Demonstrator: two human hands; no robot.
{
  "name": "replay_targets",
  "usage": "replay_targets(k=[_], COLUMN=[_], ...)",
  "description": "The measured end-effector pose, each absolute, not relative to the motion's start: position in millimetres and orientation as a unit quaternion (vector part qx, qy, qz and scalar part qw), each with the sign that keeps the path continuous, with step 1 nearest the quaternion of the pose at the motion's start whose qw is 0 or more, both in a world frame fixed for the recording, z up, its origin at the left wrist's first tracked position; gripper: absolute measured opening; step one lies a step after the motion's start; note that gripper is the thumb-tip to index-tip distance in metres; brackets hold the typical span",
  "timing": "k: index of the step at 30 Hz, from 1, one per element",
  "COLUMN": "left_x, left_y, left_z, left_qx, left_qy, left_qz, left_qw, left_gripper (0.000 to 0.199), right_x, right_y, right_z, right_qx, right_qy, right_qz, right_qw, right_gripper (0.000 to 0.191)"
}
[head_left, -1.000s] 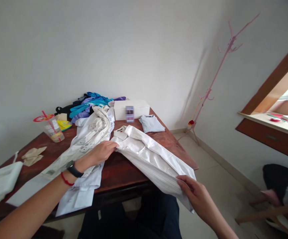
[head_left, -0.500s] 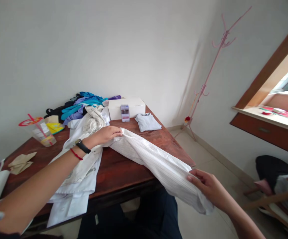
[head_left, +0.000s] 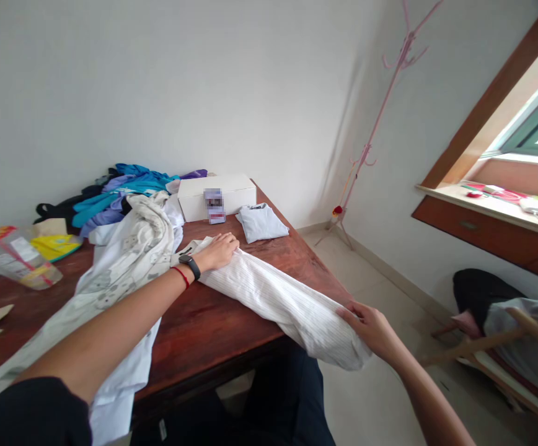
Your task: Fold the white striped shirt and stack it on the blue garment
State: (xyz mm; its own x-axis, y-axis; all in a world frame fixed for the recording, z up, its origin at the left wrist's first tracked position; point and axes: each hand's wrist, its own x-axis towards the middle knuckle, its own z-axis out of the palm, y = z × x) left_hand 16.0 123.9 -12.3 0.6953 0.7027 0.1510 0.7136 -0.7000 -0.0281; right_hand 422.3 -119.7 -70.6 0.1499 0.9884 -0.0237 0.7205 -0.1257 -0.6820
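Note:
A white striped shirt (head_left: 269, 282), gathered lengthwise into a long strip, stretches between my two hands. My left hand (head_left: 220, 251) is closed over its upper end on the table, by the collar; the fingertips partly hide what they grip. My right hand (head_left: 364, 325) pinches the lower end, which hangs past the table's front edge. Left of my left hand lies a white garment with a grey print (head_left: 129, 248), spread over other white clothes. Beyond the shirt a folded light grey garment (head_left: 262, 223) rests on the table (head_left: 185, 347).
A white box (head_left: 236, 192) stands at the back with a small blurred packet (head_left: 215, 206) before it. Blue and purple clothes (head_left: 134, 186) are heaped at the back left, near a plastic cup with straw (head_left: 31, 260). A pink coat rack (head_left: 380, 118) stands in the corner.
My left hand has moved from holding the shirt's end raised to resting on it at the table. The shirt lies flatter, and my right hand still holds its lower end. The view has shifted right.

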Motion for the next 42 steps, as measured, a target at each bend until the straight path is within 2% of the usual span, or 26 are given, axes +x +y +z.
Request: replay_targets(k=[5, 10, 14, 18, 24, 27, 31, 37, 40, 42], left_x=[-6.7, -44.1, -67.7, -77.7, -71.4, -68.7, -72.4, -52.9, -11.0, 18.3], left_y=[121.0, 126.0, 133.9, 134.6, 118.5, 113.0, 108.1, 75.9, 42.3, 23.3], left_z=[-21.3, -14.7, -7.4, -10.3, -29.7, -33.0, -27.5, -6.3, -1.9, -7.7], left_qx=[-0.903, -0.837, -0.76, -0.726, -0.741, -0.745, -0.76, -0.761, -0.86, -0.924], left_qy=[-0.412, -0.522, -0.624, -0.651, -0.612, -0.598, -0.576, -0.583, -0.447, -0.333], left_qz=[-0.105, -0.151, -0.177, -0.166, -0.22, -0.245, -0.249, -0.272, -0.246, -0.187], left_qw=[0.058, 0.059, -0.03, -0.147, -0.167, -0.168, -0.169, -0.082, -0.011, -0.01], left_gripper=[0.035, 0.058, 0.07, 0.066, 0.063, 0.059, 0.057, 0.054, 0.041, 0.043], right_x=[418.3, 419.1, 426.4, 430.4, 430.1, 429.9, 430.3, 427.4, 422.3, 417.9], right_y=[-122.6, -128.9, -138.1, -143.7, -148.7, -154.8, -156.2, -156.1, -165.0, -171.9], right_z=[-82.6, -97.0, -107.0, -105.7, -88.7, -75.0, -57.0, -68.7, -94.9, -109.3], right_qx=[-0.722, -0.698, -0.688, -0.64, -0.612, -0.592, -0.574, -0.571, -0.584, -0.599], right_qy=[-0.585, -0.558, -0.533, -0.525, -0.478, -0.398, -0.322, -0.258, -0.222, -0.22], right_qz=[0.209, 0.233, 0.263, 0.374, 0.442, 0.484, 0.48, 0.505, 0.534, 0.555], right_qw=[0.306, 0.384, 0.416, 0.418, 0.448, 0.507, 0.58, 0.594, 0.57, 0.533], right_gripper=[0.051, 0.051, 0.048, 0.05, 0.053, 0.051, 0.05, 0.049, 0.051, 0.049])
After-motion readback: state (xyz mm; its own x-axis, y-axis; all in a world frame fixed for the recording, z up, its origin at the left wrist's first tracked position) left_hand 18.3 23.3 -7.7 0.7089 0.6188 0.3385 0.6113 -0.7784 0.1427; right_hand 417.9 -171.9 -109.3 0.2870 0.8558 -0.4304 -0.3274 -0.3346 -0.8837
